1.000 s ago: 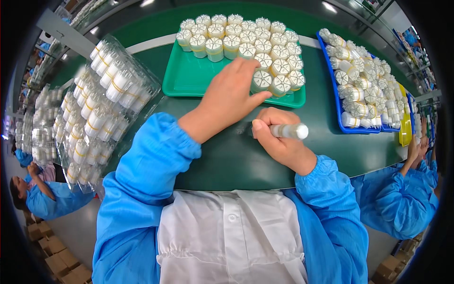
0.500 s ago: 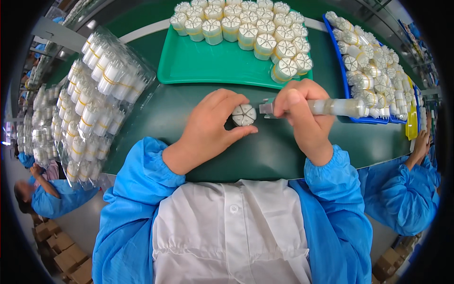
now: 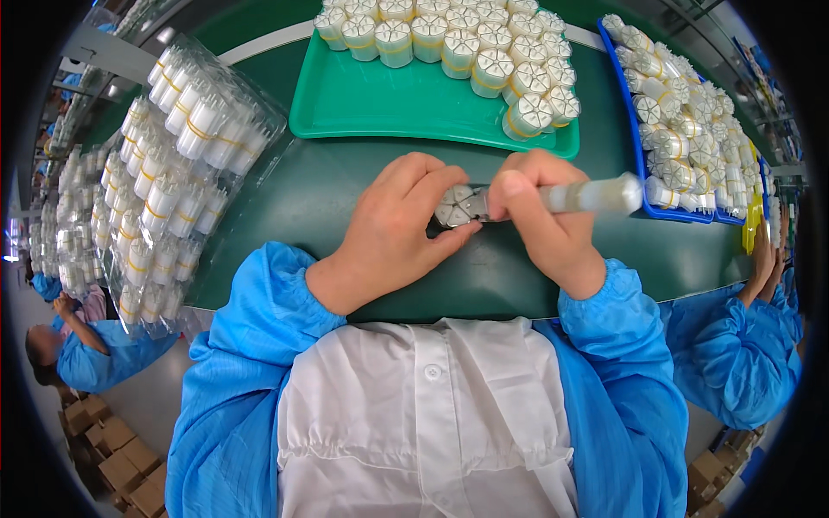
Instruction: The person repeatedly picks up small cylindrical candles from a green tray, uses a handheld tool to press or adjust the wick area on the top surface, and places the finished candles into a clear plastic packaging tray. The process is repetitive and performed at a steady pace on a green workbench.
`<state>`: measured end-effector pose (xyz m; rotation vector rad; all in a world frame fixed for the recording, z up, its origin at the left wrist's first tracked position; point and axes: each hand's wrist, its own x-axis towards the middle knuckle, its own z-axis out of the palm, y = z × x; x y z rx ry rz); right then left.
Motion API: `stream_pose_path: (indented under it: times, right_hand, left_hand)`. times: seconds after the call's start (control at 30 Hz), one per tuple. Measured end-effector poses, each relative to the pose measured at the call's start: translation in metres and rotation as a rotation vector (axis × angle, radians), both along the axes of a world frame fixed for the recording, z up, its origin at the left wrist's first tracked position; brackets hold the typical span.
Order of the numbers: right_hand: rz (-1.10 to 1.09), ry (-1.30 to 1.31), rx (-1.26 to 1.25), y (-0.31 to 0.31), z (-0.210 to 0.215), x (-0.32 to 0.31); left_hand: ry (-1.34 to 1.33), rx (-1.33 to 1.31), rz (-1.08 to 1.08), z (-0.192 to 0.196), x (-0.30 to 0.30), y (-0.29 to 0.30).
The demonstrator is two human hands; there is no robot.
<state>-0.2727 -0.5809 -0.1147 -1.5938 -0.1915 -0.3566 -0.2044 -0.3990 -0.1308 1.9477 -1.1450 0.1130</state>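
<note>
We see bright, even light over the table [image 3: 285, 224], bent by the fisheye.
We find a soft sheen toward the table's near edge, dark shadow tucked under the left hand [image 3: 390, 226], and glints on clear plastic packs [image 3: 164, 203] at the table's left end. The pale tool [image 3: 596, 196] smears at its outer end. Toward the black rim, straight lines curve and background detail softens.

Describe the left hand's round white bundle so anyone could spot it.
On the dark green tabletop lies a rectangular green plastic tray. Below it in view, the bare left hand holds a round, white, segment-topped bundle; unlike those in the tray, it's held.
</note>
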Motion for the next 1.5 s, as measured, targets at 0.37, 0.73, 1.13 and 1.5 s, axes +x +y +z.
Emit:
stream_pose_path:
  times: [0.37,0.73,1.13,1.5]
  right_hand:
    - [-0.043,0.021,0.003,-0.004,0.003,0.001]
    - [-0.023,0.067,0.061,-0.002,0.000,0.001]
    - [-0.016,0.076,0.032,-0.004,-0.003,0.003]
    - [-0.023,0.056,0.052,-0.008,0.010,0.001]
  left_hand:
    - [0.111,0.045,-0.039,0.007,-0.003,0.001]
    - [0.028,0.073,0.029,-0.001,-0.001,0.000]
    - [0.139,-0.008,-0.059,0.002,-0.005,-0.002]
    - [0.195,0.004,-0.076,-0.002,-0.003,0.002]
